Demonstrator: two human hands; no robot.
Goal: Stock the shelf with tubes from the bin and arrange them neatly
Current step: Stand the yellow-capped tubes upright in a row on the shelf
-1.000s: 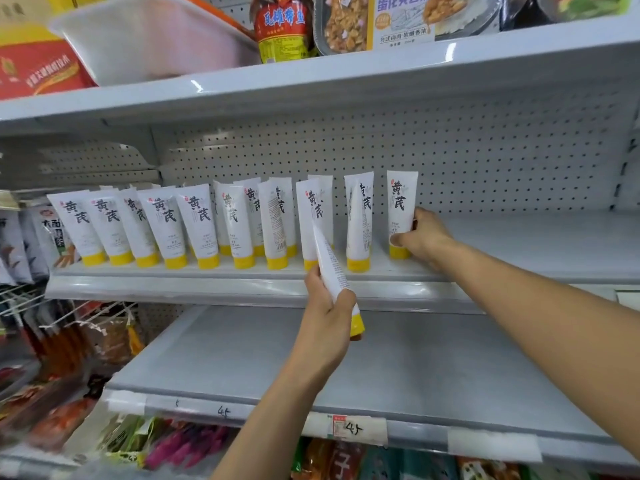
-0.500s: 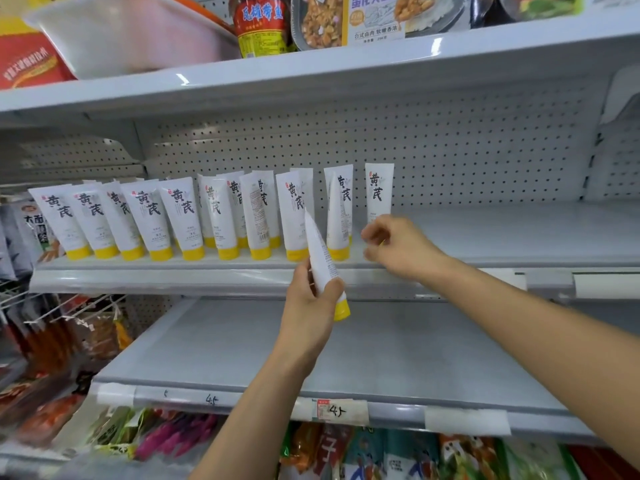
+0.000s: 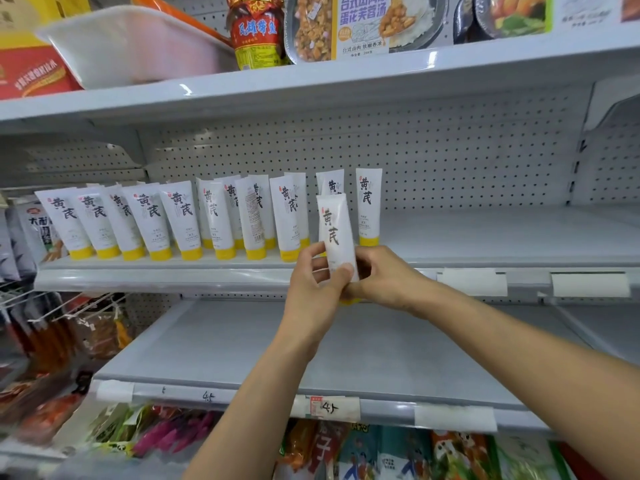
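I hold one white tube with a yellow cap (image 3: 335,230) upright in front of the middle shelf (image 3: 485,261). My left hand (image 3: 313,282) grips its lower part from the left, thumb across the front. My right hand (image 3: 381,277) grips the same tube from the right, near the cap. Behind it, a row of several matching tubes (image 3: 180,220) stands cap-down on the shelf. The rightmost standing tube (image 3: 368,202) is just behind and to the right of the held one. The bin is out of view.
The middle shelf runs bare to the right of the row. A bare lower shelf (image 3: 242,344) lies beneath my arms. A white tray (image 3: 138,43), a jar (image 3: 258,32) and food packs sit on the top shelf. Snack packets hang at lower left (image 3: 52,327).
My right hand left the rightmost standing tube and came across to grip the held tube. The held tube rose and turned upright with its label facing me.
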